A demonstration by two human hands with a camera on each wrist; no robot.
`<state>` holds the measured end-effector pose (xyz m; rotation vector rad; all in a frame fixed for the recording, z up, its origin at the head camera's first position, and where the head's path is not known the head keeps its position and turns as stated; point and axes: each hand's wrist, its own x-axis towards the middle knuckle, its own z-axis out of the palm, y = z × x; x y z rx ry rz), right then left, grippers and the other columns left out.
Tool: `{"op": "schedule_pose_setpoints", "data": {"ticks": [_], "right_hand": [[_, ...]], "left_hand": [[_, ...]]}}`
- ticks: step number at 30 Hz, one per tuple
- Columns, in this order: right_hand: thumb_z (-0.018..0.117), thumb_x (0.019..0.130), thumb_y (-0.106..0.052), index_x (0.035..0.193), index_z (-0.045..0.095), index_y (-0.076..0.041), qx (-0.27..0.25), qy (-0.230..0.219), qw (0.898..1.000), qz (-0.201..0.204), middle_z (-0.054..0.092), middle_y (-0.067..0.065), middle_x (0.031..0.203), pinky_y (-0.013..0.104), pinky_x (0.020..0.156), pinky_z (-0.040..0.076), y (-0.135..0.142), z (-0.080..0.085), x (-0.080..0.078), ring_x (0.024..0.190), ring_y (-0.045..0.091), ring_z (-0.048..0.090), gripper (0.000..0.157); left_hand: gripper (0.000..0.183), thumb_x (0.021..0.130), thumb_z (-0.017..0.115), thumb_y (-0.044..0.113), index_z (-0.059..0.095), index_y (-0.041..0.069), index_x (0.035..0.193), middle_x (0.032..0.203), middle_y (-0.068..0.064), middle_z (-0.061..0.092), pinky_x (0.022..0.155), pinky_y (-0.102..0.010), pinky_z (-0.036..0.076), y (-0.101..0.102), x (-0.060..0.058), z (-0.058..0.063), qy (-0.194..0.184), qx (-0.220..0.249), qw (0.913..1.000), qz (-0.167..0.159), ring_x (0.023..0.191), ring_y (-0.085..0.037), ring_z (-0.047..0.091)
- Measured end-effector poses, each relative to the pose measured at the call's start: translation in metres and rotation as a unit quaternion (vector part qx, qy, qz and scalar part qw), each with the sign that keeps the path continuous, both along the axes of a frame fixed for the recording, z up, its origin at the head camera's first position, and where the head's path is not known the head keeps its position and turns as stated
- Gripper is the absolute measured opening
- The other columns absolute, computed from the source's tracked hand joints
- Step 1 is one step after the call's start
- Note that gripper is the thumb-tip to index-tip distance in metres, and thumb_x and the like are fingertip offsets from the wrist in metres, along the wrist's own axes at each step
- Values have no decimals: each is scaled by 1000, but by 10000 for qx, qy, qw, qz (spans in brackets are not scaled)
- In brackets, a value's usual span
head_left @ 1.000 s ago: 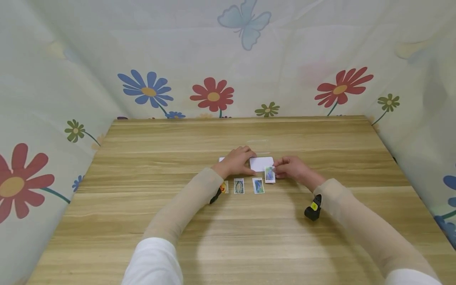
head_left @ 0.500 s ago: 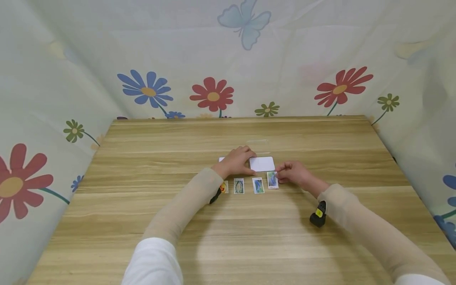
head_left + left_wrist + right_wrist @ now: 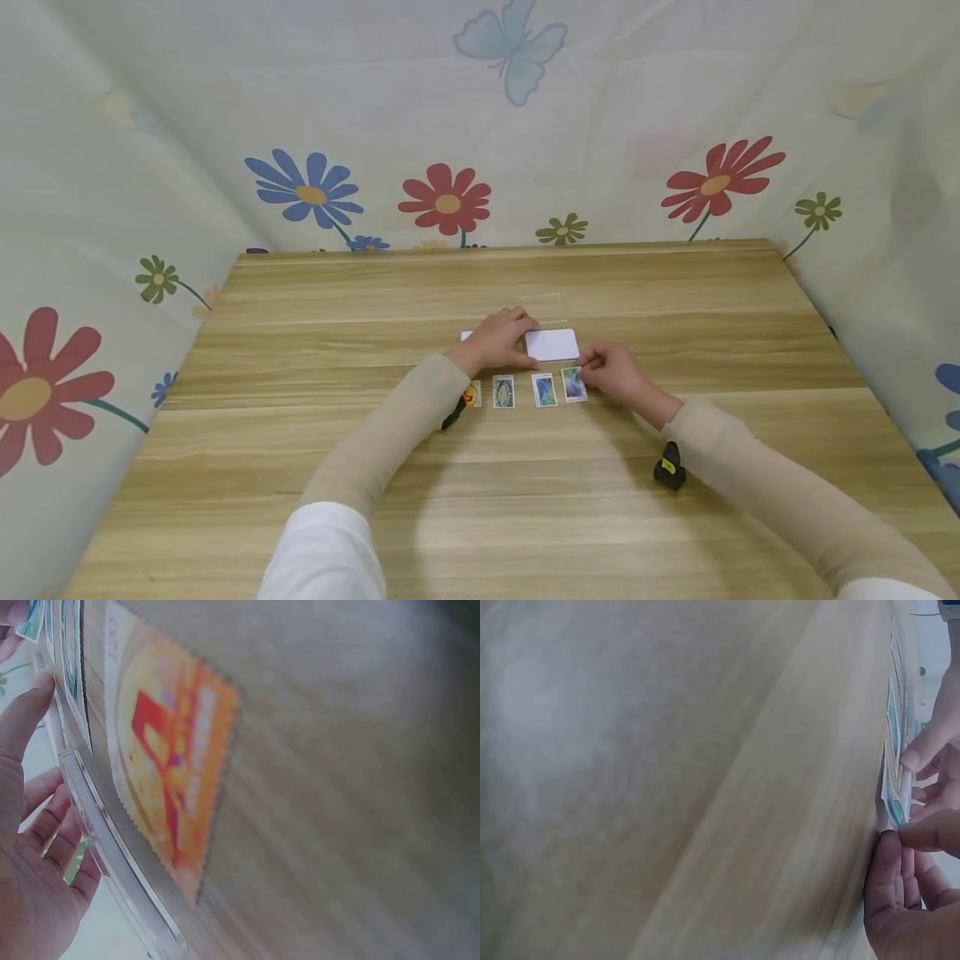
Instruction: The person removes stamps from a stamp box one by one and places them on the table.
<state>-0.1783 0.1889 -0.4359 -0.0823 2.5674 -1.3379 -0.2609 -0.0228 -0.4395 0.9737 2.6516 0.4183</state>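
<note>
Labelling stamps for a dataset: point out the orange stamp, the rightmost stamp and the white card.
orange stamp (image 3: pixel 169 761): left wrist view, its printed middle.
rightmost stamp (image 3: pixel 573 384): head view, its middle.
white card (image 3: pixel 552 344): head view, its bare face.

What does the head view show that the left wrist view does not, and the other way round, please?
Only the head view shows the right hand at the blue stamp, the whole row of four stamps and the flowered backdrop. Only the left wrist view shows the orange stamp close up, with its toothed edge, and the clear case's rim. Both show the left hand, that case and the wooden table.
</note>
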Motion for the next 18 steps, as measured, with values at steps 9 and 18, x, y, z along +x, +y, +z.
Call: {"op": "schedule_pose_setpoints", "data": {"ticks": [9, 18], "right_hand": [[59, 74, 4, 85, 62, 7, 456, 594, 9972, 28, 63, 17, 79, 22, 63, 45, -7, -3, 1, 72, 19, 57, 12], [59, 72, 4, 85, 61, 6, 731, 783, 9942, -2, 62, 16, 79, 27, 64, 46, -12, -6, 2, 73, 21, 57, 13]], "left_hand": [[65, 76, 68, 50, 52, 15, 128, 124, -2, 49, 99, -36, 36, -2, -1, -1, -11, 105, 9999, 12, 112, -17, 45], [66, 75, 68, 52, 52, 16, 128, 125, -2, 49, 100, -37, 36, -1, 0, 2, -65, 41, 10000, 23, 113, -17, 45]]}}
